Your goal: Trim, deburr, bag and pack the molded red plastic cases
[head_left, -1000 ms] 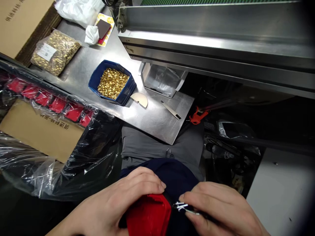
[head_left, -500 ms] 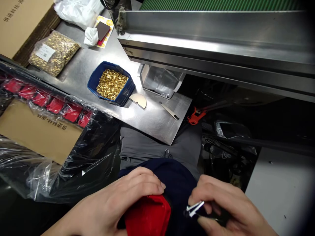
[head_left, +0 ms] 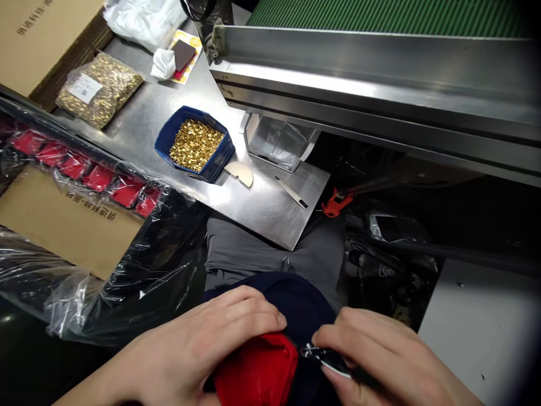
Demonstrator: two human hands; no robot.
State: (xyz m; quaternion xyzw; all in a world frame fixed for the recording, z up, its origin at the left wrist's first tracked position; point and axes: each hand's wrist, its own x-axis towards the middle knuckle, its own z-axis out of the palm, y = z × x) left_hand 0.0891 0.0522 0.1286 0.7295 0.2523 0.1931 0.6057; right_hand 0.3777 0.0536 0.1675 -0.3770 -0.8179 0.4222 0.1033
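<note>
My left hand (head_left: 211, 332) is closed around a red plastic shell (head_left: 256, 372) with a dark outer edge, low in the view and close to my body. The fingers lie over its far side, and its hollow inside faces up. To the right, my right hand (head_left: 372, 349) pinches a small nail clipper (head_left: 310, 351), its shiny metal head pointing left. That head is right beside the shell's right edge; whether the two touch I cannot tell. My right palm hides the rest of the clipper.
On the metal table (head_left: 270, 220) stand a blue bin (head_left: 220, 160) of small brass pieces and a grey bin (head_left: 253, 135) with clear bags. A cream half-disc (head_left: 240, 173) and tweezers (head_left: 291, 192) lie nearby. Wrapped red parts (head_left: 98, 177) fill a box at left. A green conveyor (head_left: 380, 20) runs behind.
My right hand has moved left with the nail clipper, bringing its head up to the red shell's edge. My left hand and the shell stay nearly in place. The view has shifted slightly.
</note>
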